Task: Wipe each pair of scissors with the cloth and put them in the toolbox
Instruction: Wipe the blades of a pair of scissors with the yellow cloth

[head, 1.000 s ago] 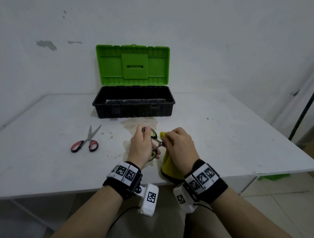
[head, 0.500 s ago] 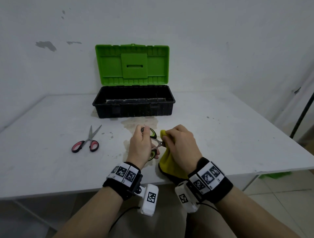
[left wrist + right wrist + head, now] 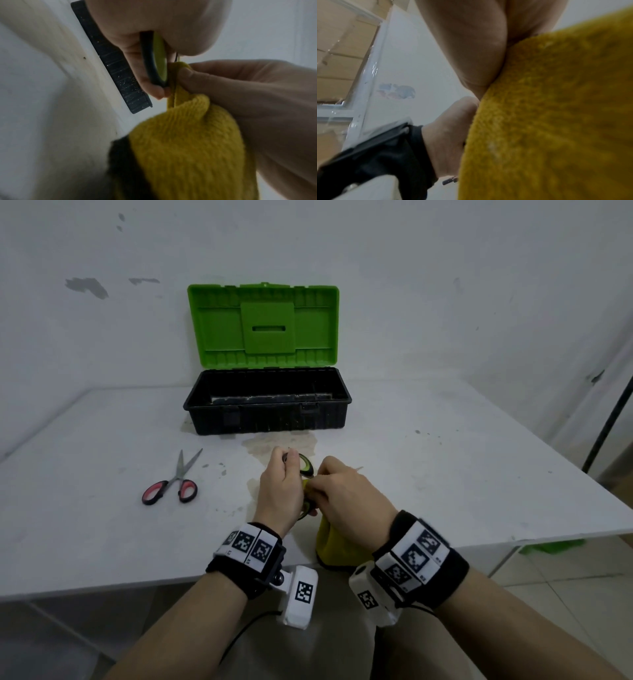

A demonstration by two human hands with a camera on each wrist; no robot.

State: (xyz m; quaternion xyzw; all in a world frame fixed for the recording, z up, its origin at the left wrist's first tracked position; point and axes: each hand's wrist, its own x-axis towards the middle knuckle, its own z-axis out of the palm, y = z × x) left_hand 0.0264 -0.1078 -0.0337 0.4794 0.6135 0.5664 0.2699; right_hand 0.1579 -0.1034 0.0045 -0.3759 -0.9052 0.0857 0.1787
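My left hand (image 3: 281, 491) grips the black-and-green handles of a pair of scissors (image 3: 306, 465) above the table's front edge; the handle loop (image 3: 157, 59) shows between its fingers in the left wrist view. My right hand (image 3: 342, 498) pinches a yellow cloth (image 3: 334, 546) around the blades, which are hidden under the cloth (image 3: 188, 142). The cloth (image 3: 547, 115) hangs down past the table edge. A second pair, the red-handled scissors (image 3: 174, 484), lies flat to the left. The black toolbox (image 3: 267, 405) stands open behind, with its green lid (image 3: 263, 326) upright.
The white table (image 3: 445, 474) has a brownish stain (image 3: 277, 443) in front of the toolbox. A dark pole (image 3: 609, 412) leans at the far right beside the table. The wall rises right behind the toolbox.
My right hand with the cloth has slid left along the blades toward the handles and now sits against my left hand. The red-handled scissors and toolbox have not moved.
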